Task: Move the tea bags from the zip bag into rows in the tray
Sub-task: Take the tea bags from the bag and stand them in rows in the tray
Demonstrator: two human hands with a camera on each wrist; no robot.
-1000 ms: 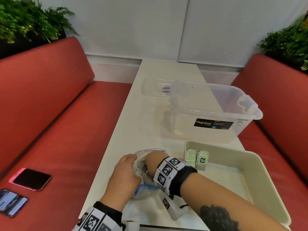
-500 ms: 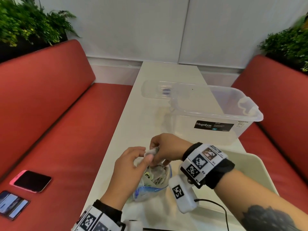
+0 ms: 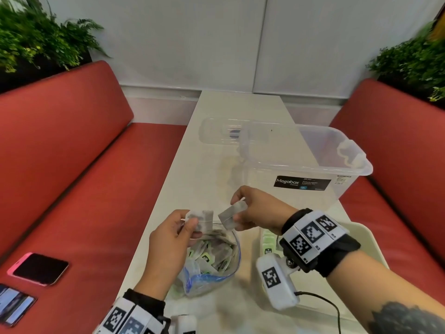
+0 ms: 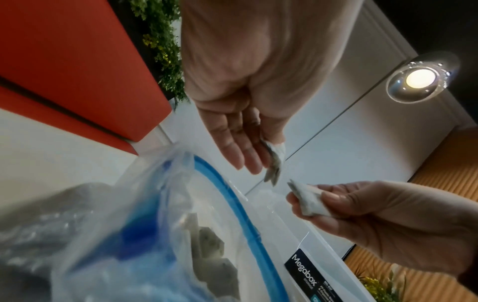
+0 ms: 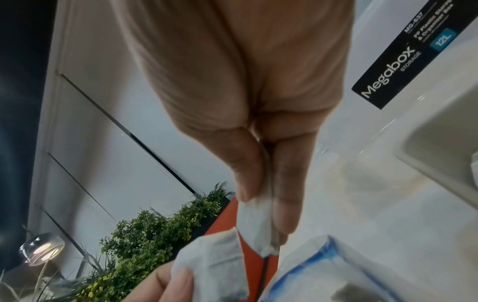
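Tea bags, two of them, are now held clear above the open zip bag, one in each hand. A second ago the right hand was reaching down inside the bag while the left hand steadied its mouth; half a second ago both hands met over a single clump. They have since drawn apart, so that the left grip pinches one tea bag between thumb and fingers and the right grip pinches another tea bag, the two close but not touching. Many tea bags remain in the zip bag on the table. A short row already stands at the near-left corner of the tray, largely hidden behind the right wrist. Judged from this, the clump has been separated and placement in the tray is the step now due.
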